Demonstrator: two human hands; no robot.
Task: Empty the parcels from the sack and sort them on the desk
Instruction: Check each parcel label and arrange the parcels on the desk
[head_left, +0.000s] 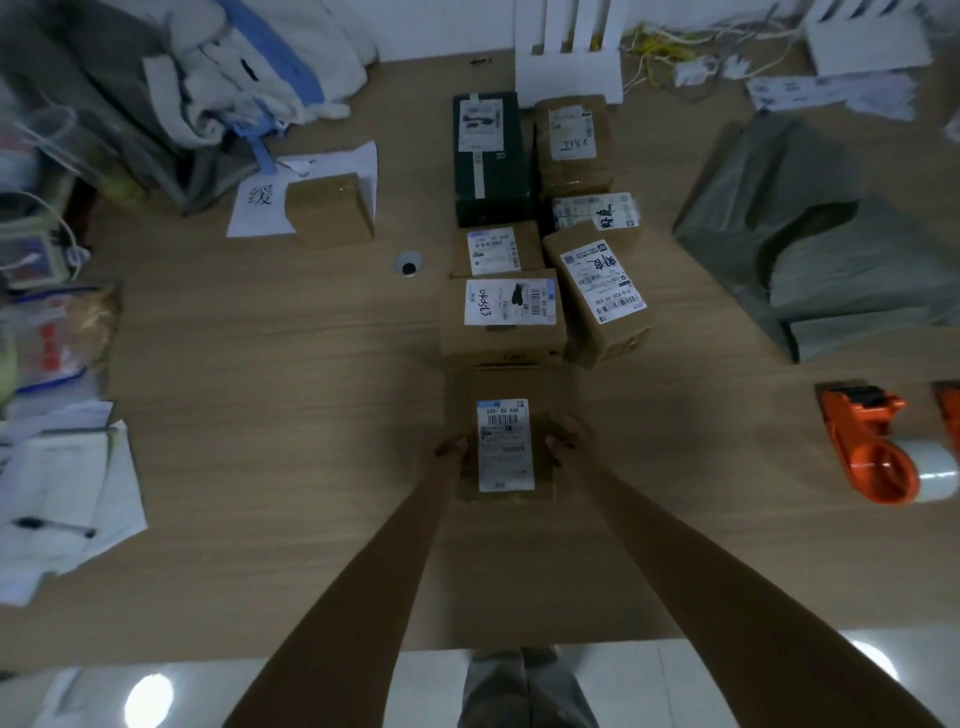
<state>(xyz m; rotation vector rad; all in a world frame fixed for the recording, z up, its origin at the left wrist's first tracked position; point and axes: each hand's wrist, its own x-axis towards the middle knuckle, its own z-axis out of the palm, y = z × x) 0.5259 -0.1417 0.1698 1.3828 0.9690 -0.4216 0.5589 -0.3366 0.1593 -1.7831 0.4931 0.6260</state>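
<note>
A small brown parcel (506, 387) with a white label lies on the wooden desk (260, 415) in front of me. My left hand (451, 451) grips its left side and my right hand (567, 436) grips its right side. Beyond it, several labelled parcels stand in two rows: a brown box (501, 343) marked with handwritten digits, a tilted brown box (597, 291), a dark green box (491, 156) and a taped brown box (571, 150). One more brown box (330, 208) sits apart on a sheet of paper at the left. The grey-green sack (810, 239) lies crumpled at the right.
An orange tape dispenser (872, 447) lies at the right edge. Papers and a pen (57, 499) cover the left edge, with plastic bags (52, 338) above them. Clothing (208, 83) is piled at the back left. A white stand (569, 57) and cables sit at the back.
</note>
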